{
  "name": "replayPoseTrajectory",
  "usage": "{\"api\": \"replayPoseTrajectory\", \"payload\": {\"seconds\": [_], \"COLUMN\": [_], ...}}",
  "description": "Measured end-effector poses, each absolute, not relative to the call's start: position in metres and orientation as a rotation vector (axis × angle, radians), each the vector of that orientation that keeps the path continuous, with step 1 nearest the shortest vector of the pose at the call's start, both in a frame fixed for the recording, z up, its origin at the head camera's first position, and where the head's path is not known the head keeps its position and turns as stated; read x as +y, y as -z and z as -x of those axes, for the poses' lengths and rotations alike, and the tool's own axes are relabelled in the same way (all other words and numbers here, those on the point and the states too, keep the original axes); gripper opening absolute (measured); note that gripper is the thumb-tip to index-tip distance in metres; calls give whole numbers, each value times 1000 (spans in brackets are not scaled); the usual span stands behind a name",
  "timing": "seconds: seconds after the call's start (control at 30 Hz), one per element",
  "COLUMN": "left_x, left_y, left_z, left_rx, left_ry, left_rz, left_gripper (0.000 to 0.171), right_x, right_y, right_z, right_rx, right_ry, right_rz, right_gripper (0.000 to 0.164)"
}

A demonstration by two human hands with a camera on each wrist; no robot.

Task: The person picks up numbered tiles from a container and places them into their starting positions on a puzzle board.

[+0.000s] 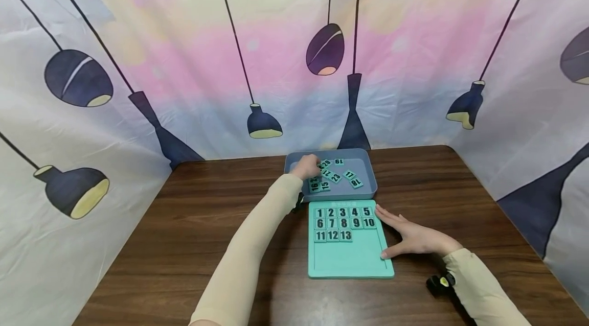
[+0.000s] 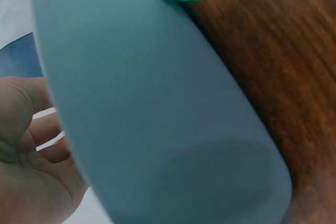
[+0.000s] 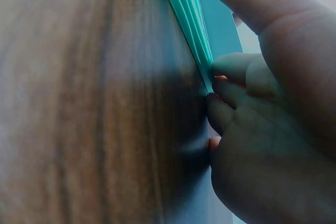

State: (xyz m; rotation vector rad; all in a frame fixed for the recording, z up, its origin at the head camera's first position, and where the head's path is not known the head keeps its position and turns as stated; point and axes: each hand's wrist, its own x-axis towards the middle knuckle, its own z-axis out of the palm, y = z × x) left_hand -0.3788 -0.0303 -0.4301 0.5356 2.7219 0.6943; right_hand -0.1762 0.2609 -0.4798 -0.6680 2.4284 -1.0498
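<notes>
My left hand [image 1: 306, 166] reaches into the left side of a blue-grey tray [image 1: 368, 172], its fingers bent down beside loose number tiles. In the left wrist view the tray's wall [image 2: 157, 103] hides the fingertips of that hand [image 2: 37, 156], so whether they pinch a tile cannot be told. In front of the tray lies a mint-green number board [image 1: 349, 262], with tiles 1 to 13 in rows from its top left. My right hand [image 1: 416, 236] is spread along the board's right edge, thumb and fingers touching it; the right wrist view shows the fingers [image 3: 231, 66] against the rim.
Loose tiles in the tray include the 19 tile [image 1: 339, 161], the 17 tile [image 1: 349, 175], the 18 tile [image 1: 356, 183] and the 15 tile [image 1: 325, 186]. Tray and board stand on a dark wooden table [image 1: 184, 244]. A lamp-patterned curtain [image 1: 285, 60] hangs behind.
</notes>
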Motion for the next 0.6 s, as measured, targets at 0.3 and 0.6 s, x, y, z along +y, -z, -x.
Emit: {"api": "replayPoseTrajectory", "payload": {"seconds": [0.3,0.6], "left_x": [-27,-28], "left_y": [430,429], "left_z": [381,380], "left_rx": [2735,2701], "left_ry": [-638,-619], "left_rz": [-586,-680], "left_gripper": [35,39], "right_x": [262,261], "right_y": [478,479], "right_z": [177,175], "right_rx": [2441,2431], "right_ry": [1042,1053], "right_rz": [659,650], "right_gripper": [111,111]}}
